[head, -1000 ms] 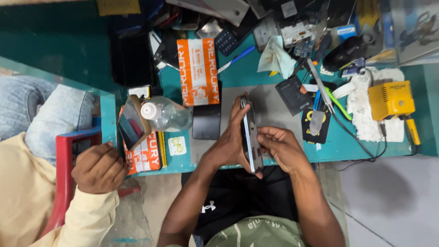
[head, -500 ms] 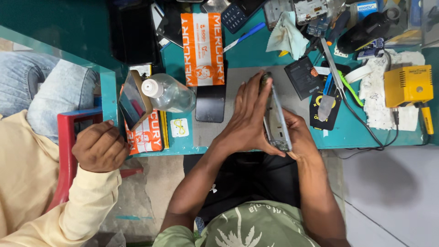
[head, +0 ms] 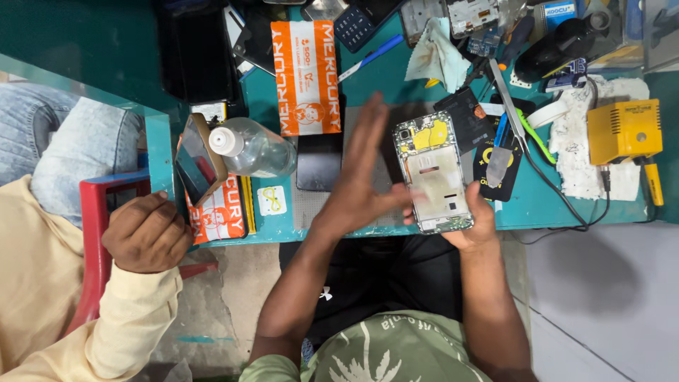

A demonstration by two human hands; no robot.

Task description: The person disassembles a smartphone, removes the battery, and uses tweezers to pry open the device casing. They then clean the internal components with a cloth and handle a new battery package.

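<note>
My right hand (head: 475, 225) holds an opened phone frame (head: 435, 173) flat, inside up, with its circuit board and yellow parts showing at the top end. My left hand (head: 361, 177) is beside it on the left, fingers stretched out flat and apart, holding nothing, its palm edge close to the phone's lower left corner. Both hands hover over the grey mat (head: 382, 170) on the teal workbench (head: 566, 209). A black phone (head: 319, 163) lies flat just left of my left hand.
A clear bottle (head: 251, 148) lies on its side by an orange packet (head: 306, 67). Tweezers (head: 503, 92), a black battery (head: 467, 122), a cloth (head: 437, 60) and a yellow device (head: 625, 131) crowd the right. Another person's fist (head: 147, 232) rests at left near a red chair (head: 95, 233).
The phone was held on edge between both hands; now it lies face-open in my right hand. My left hand has let go and spread out to the left.
</note>
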